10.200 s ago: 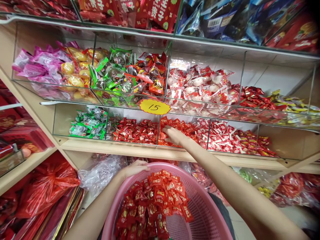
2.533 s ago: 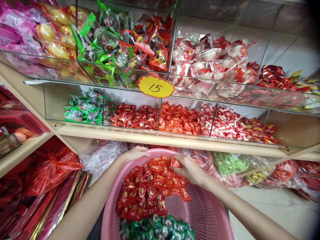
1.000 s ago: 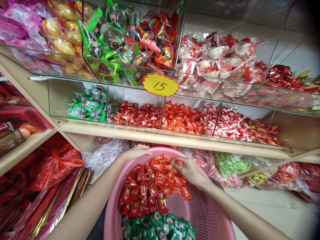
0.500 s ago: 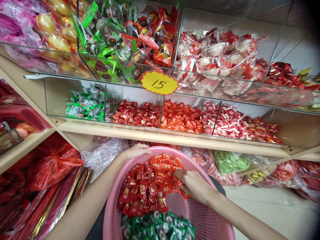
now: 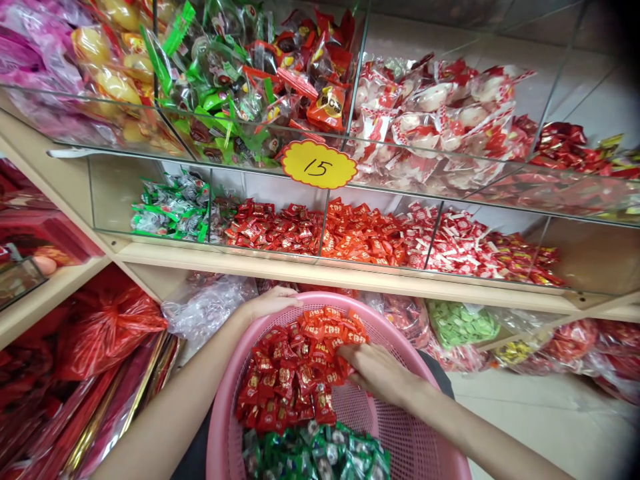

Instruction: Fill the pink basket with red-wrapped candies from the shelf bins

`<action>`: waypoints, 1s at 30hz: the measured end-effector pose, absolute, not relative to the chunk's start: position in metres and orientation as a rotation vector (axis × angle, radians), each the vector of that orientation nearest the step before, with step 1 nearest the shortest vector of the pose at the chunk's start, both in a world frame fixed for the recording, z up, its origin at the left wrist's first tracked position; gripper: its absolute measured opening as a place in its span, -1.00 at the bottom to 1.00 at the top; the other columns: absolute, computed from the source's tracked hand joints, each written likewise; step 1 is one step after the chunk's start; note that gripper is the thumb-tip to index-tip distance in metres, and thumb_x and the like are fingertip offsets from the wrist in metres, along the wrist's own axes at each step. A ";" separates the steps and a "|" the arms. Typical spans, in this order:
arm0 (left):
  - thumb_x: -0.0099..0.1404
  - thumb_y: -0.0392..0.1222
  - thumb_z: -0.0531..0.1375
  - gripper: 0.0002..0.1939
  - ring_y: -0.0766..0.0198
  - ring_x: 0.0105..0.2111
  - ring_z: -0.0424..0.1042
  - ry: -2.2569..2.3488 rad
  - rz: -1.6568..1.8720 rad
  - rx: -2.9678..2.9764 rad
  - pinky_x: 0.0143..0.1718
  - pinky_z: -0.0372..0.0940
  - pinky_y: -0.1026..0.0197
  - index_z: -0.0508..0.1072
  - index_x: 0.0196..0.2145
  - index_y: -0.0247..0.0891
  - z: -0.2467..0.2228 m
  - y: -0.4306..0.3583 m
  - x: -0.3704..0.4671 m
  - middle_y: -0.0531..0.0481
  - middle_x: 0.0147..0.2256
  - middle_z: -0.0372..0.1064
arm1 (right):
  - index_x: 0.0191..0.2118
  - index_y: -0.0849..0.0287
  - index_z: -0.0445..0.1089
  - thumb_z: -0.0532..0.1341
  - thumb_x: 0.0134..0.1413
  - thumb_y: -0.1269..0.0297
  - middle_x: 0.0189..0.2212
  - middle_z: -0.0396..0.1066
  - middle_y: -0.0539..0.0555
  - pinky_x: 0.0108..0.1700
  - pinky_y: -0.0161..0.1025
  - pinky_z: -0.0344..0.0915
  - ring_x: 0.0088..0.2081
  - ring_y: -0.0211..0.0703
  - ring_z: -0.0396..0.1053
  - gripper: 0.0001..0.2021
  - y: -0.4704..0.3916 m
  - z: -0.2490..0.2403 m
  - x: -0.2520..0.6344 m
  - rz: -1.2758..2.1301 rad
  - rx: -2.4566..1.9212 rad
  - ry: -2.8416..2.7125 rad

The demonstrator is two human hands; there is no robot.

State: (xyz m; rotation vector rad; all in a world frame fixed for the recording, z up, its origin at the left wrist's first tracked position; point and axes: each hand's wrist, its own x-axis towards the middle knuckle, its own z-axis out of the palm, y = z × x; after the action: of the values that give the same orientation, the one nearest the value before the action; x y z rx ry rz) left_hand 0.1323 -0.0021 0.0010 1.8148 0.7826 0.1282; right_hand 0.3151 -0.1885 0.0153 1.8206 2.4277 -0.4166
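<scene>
A pink plastic basket (image 5: 220, 407) with perforated walls stands in front of me. My left hand (image 5: 273, 303) holds its far left rim, fingers laid over the edge. Inside, my right hand (image 5: 375, 370) is closed, its curled fingers among the orange-red wrapped candies (image 5: 327, 333); the fingertips are hidden. Dark red wrapped candies (image 5: 285, 380) lie to the left of these. Green wrapped candies (image 5: 320, 453) fill the near part. Bare mesh of the basket shows below and right of my right hand.
A wooden shelf (image 5: 350, 283) with glass-walled bins of sorted candies runs just beyond the basket. A yellow price tag (image 5: 320, 165) reads 15. Bagged candies (image 5: 460, 323) lie under the shelf. At left sits a red plastic bag (image 5: 113, 333); tiled floor (image 5: 540, 413) lies at right.
My right hand has shifted slightly left, and the orange-red candies by its fingers have moved left with it. My left hand stays on the rim.
</scene>
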 end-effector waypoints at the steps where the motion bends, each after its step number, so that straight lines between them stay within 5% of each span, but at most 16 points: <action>1: 0.02 -0.01 0.10 -0.65 0.27 -0.40 0.29 0.779 0.130 1.813 -0.40 0.13 0.32 0.43 -0.32 -0.33 0.001 -0.002 0.132 0.04 -0.40 0.36 | -0.32 0.18 0.22 0.04 -0.11 0.47 -0.42 0.37 0.06 -0.44 -0.31 0.04 -0.38 -0.17 0.33 -0.84 -0.187 0.015 0.315 -0.424 1.832 2.419; 9: 0.02 -0.01 0.10 -0.66 0.29 -0.45 0.28 0.764 0.142 1.805 -0.44 0.11 0.32 0.43 -0.34 -0.32 -0.001 -0.001 0.132 0.06 -0.44 0.35 | -0.36 0.16 0.19 0.04 -0.16 0.45 -0.51 0.31 0.01 -0.51 -0.32 -0.06 -0.48 -0.24 0.25 -0.86 -0.185 0.010 0.315 -0.521 1.964 2.424; 18: 0.02 0.00 0.09 -0.66 0.28 -0.43 0.28 0.759 0.155 1.815 -0.42 0.11 0.32 0.43 -0.34 -0.30 -0.004 -0.001 0.132 0.08 -0.45 0.35 | -0.24 0.16 0.27 0.05 -0.09 0.36 -0.34 0.33 0.02 -0.30 -0.31 0.16 -0.33 -0.24 0.26 -0.78 -0.188 0.032 0.328 -1.137 2.094 2.507; 30: 0.02 0.03 0.09 -0.62 0.24 -0.39 0.30 0.778 0.142 1.788 -0.40 0.13 0.30 0.43 -0.29 -0.29 -0.008 0.000 0.131 0.05 -0.40 0.38 | -0.01 0.21 0.06 0.01 0.01 0.37 -0.23 0.30 0.15 -0.23 -0.23 0.18 -0.24 -0.16 0.26 -0.64 -0.159 0.038 0.336 -0.479 2.120 2.684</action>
State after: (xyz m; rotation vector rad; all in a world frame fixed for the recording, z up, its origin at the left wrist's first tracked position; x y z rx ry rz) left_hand 0.1312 0.0000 -0.0078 1.7879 0.7779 0.1418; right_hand 0.3355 -0.1588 0.0380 2.1200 2.6841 -0.4792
